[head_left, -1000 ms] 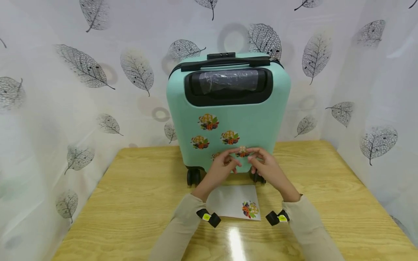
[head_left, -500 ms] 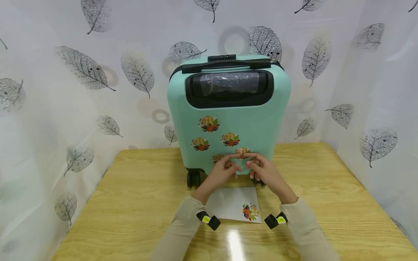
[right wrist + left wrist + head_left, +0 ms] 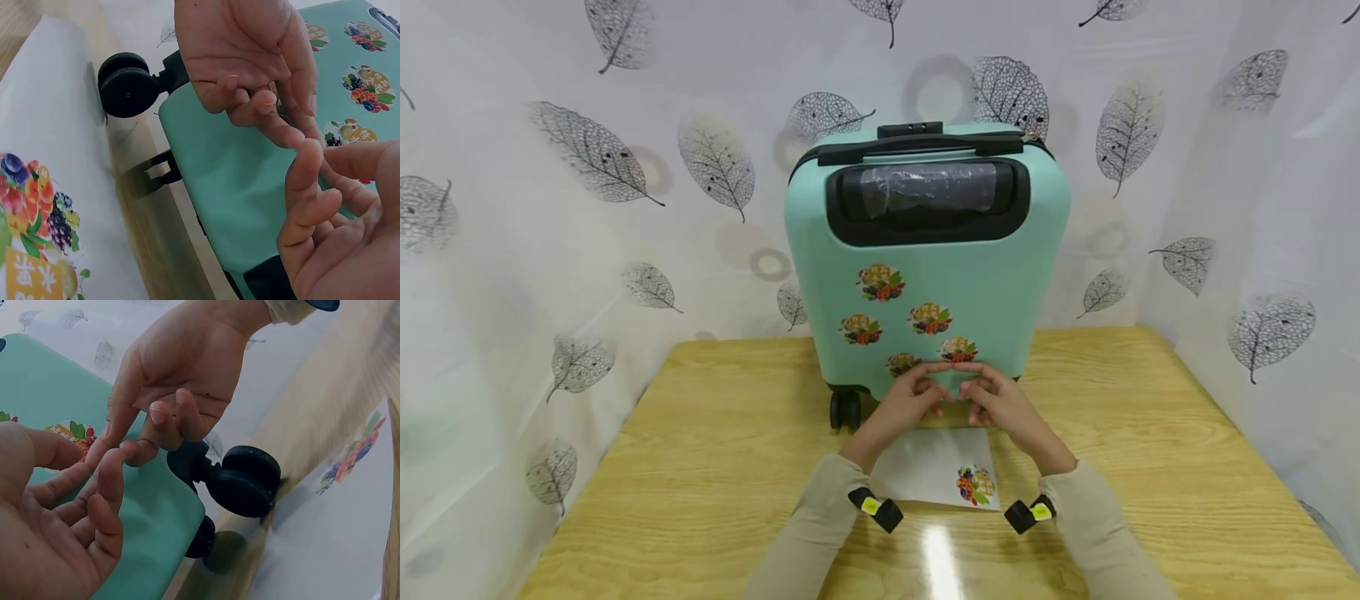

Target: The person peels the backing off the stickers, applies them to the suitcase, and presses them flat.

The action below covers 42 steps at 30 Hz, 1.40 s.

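A mint-green suitcase (image 3: 992,287) stands upright with several round fruit stickers on its face. My left hand (image 3: 904,404) and right hand (image 3: 1006,407) meet low on it, index fingers extended and tips together at the lower edge of the rightmost sticker (image 3: 958,348). The other fingers curl loosely around nothing. In the left wrist view, the right hand (image 3: 187,362) comes from the top and partly covers that sticker (image 3: 72,434). From the right wrist, my left hand (image 3: 244,56) shows at the top, palm visible.
A white sheet (image 3: 917,467) with one fruit sticker (image 3: 975,485) lies on the wooden table (image 3: 730,433) in front of the suitcase, below the wrists. A black wheel (image 3: 846,408) shows at the suitcase's lower left. Behind it hangs a leaf-patterned curtain (image 3: 715,275).
Both hands have slid down the sticker, index fingertips moving from its sides to its lower edge and coming together. The rightmost sticker now shows almost whole.
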### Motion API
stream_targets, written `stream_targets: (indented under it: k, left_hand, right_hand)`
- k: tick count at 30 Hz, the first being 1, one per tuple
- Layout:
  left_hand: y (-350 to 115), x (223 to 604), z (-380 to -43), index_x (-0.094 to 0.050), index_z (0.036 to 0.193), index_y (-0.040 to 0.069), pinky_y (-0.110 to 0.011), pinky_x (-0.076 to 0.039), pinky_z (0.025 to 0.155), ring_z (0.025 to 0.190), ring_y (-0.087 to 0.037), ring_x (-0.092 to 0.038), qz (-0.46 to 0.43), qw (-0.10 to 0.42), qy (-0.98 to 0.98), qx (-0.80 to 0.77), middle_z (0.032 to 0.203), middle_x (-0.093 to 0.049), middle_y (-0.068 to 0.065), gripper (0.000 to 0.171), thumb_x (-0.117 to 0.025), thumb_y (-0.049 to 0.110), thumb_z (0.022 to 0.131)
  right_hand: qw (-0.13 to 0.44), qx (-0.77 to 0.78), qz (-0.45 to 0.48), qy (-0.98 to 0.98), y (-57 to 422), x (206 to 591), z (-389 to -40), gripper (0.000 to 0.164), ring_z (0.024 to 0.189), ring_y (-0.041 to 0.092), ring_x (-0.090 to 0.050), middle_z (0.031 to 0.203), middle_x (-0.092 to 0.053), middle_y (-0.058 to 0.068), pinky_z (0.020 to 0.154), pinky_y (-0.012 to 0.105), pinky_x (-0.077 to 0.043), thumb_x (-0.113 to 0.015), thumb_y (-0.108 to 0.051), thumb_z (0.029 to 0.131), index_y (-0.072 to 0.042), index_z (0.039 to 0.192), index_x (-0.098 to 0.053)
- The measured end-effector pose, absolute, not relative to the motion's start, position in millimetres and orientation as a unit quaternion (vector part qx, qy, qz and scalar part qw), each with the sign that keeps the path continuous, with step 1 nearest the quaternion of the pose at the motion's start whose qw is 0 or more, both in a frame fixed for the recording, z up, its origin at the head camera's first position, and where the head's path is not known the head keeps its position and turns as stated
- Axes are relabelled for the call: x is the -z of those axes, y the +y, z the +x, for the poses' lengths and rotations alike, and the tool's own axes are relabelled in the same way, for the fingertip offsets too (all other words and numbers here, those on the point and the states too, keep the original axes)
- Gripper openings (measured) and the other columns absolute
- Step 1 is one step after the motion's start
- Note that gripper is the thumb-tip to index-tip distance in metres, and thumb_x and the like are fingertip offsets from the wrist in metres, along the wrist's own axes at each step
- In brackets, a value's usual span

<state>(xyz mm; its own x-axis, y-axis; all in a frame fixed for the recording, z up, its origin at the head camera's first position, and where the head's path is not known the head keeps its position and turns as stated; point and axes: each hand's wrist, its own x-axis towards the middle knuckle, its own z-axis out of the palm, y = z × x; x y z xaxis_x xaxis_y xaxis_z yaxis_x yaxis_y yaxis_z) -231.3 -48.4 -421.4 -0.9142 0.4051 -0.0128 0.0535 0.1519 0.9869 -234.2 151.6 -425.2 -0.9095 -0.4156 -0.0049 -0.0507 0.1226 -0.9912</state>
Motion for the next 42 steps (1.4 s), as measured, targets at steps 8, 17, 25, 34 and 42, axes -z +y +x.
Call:
stream_targets:
  k: [8, 17, 25, 34, 42]
  left_hand:
    - [-49.5, 422.0, -230.7, -0.047, 0.141, 0.017, -0.033, -0.036, 0.058, 0.071, -0.019, -0.06, 0.159, 0.147, 0.734, -0.643, 0.11, -0.065, -0.024, 0.042, -0.046, 0.012, 0.099]
    - [-56.4, 415.7, -233.3, -0.048, 0.138, 0.015, -0.033, -0.039, 0.059, 0.073, -0.016, -0.062, 0.146, 0.146, 0.742, -0.637, 0.108, -0.066, -0.015, 0.038, -0.048, 0.016, 0.101]
    - [-61.3, 402.1, -233.1, -0.045, 0.142, 0.013, -0.025, -0.04, 0.06, 0.079, -0.025, -0.063, 0.163, 0.137, 0.75, -0.626, 0.112, -0.065, -0.02, 0.039, -0.046, 0.018, 0.103]
    - [-56.9, 393.9, -237.0, -0.046, 0.142, 0.02, -0.024, -0.039, 0.058, 0.077, -0.017, -0.063, 0.173, 0.135, 0.749, -0.626, 0.111, -0.066, -0.017, 0.039, -0.046, 0.02, 0.103]
    - [-54.0, 387.5, -237.4, -0.047, 0.142, 0.021, -0.024, -0.04, 0.062, 0.08, -0.024, -0.063, 0.18, 0.134, 0.745, -0.628, 0.111, -0.067, -0.015, 0.039, -0.046, 0.02, 0.103]
  right_hand:
    - [0.142, 0.641, -0.157, 0.737, 149.6, 427.8, -234.5, 0.042, 0.061, 0.006, -0.055, 0.097, -0.058, 0.006, 0.052, 0.021, -0.04, -0.045, -0.014, 0.102, -0.003, 0.142, -0.04]
    - [0.147, 0.624, -0.174, 0.747, 161.1, 418.0, -239.7, 0.044, 0.061, 0.009, -0.054, 0.093, -0.058, 0.003, 0.05, 0.022, -0.04, -0.044, -0.023, 0.103, 0.001, 0.14, -0.041]
    - [0.136, 0.628, -0.185, 0.744, 170.6, 405.3, -241.5, 0.047, 0.064, 0.01, -0.054, 0.099, -0.056, 0.01, 0.053, 0.021, -0.041, -0.045, -0.031, 0.103, -0.002, 0.14, -0.042]
    - [0.135, 0.63, -0.186, 0.742, 165.7, 396.2, -242.4, 0.048, 0.065, 0.007, -0.056, 0.1, -0.057, 0.008, 0.055, 0.021, -0.043, -0.045, -0.032, 0.103, -0.002, 0.14, -0.042]
    - [0.135, 0.626, -0.21, 0.739, 164.5, 385.5, -241.2, 0.05, 0.067, 0.009, -0.056, 0.098, -0.06, 0.003, 0.056, 0.023, -0.044, -0.044, -0.032, 0.103, -0.003, 0.144, -0.038]
